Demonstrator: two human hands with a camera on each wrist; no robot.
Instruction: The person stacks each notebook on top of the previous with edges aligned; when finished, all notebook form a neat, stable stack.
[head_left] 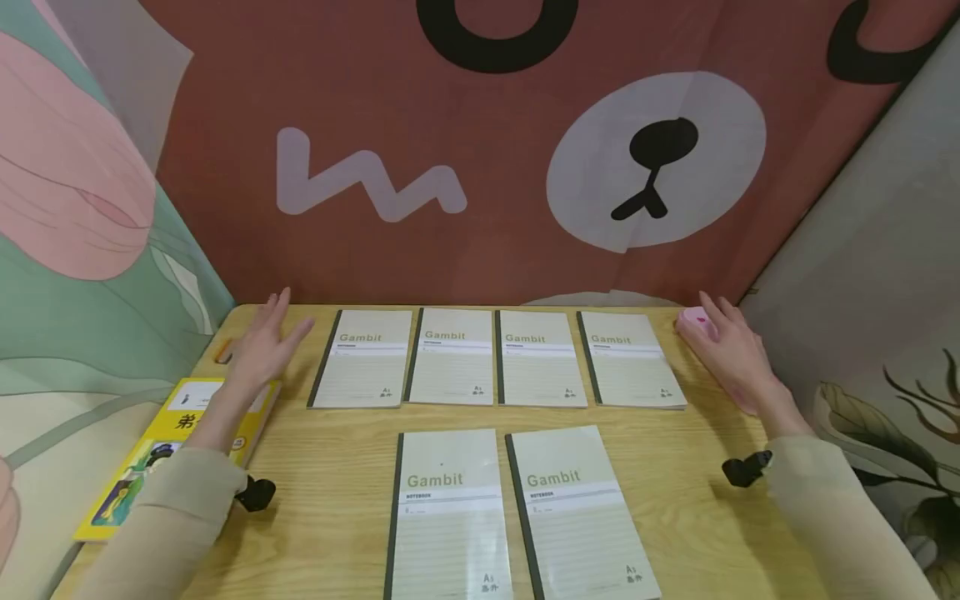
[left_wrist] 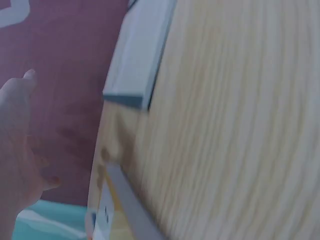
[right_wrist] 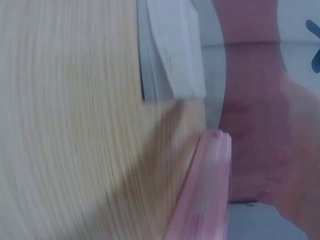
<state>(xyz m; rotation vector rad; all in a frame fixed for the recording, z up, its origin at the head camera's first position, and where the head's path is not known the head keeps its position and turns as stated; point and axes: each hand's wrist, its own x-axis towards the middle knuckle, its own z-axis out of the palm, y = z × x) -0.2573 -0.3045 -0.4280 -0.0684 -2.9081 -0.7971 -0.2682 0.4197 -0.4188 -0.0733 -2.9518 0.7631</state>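
Note:
My left hand point(head_left: 264, 343) is raised with fingers spread above the back left of the table, holding nothing. Under that wrist lies a yellow book point(head_left: 142, 454) with a cartoon cover. My right hand point(head_left: 731, 354) hovers, fingers extended, over a pink case point(head_left: 696, 317) and partly hides it. Between the hands, several Gambit notebooks stand in a back row, from the left one point(head_left: 362, 367) to the right one point(head_left: 636, 367). Closer in, two more lie side by side, a left notebook point(head_left: 450, 533) and a slightly turned right notebook point(head_left: 585, 525).
The wooden table point(head_left: 322, 492) meets a reddish-brown curtain point(head_left: 502, 258) printed with a bear face at its back edge. Patterned fabric hangs along both sides. A small orange-brown item point(head_left: 223, 351) lies behind the yellow book, next to the left hand.

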